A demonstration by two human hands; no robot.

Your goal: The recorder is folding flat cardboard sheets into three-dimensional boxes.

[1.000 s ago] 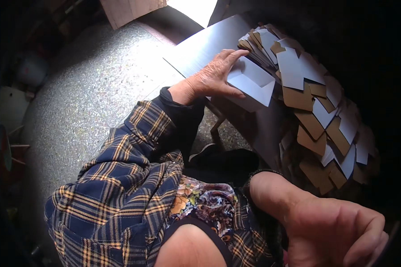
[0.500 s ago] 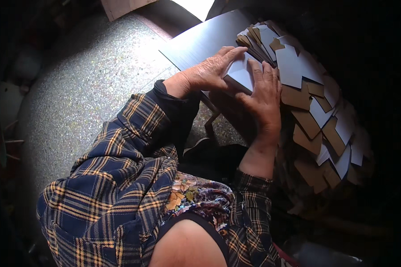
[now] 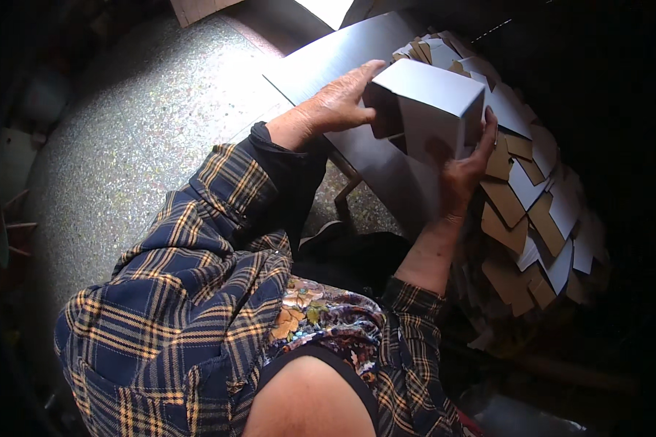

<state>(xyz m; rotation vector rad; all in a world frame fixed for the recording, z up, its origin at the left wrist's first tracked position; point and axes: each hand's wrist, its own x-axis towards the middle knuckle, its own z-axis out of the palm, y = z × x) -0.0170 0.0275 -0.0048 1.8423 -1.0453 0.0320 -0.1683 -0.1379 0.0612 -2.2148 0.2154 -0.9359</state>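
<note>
box [image 3: 431, 102]: pale grey-white
flat cardboard blanks [image 3: 532, 211]: brown and white
shirt sleeve [image 3: 197, 247]: navy plaid, yellow lines
floor [image 3: 146, 131]: speckled grey
tabletop [image 3: 342, 58]: grey

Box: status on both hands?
Left hand and right hand both grip the white box, raised above the bench. Flat box blanks stacked right; nothing blocking.

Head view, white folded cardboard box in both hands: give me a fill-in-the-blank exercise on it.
1. The white folded cardboard box is held by ____ hands.
2. The left hand grips the box's ____ side.
3. The pile of flat white-and-brown cardboard blanks lies to the person's ____.
4. The person's sleeves are ____ patterned.

Missing: both; left; right; plaid
</note>
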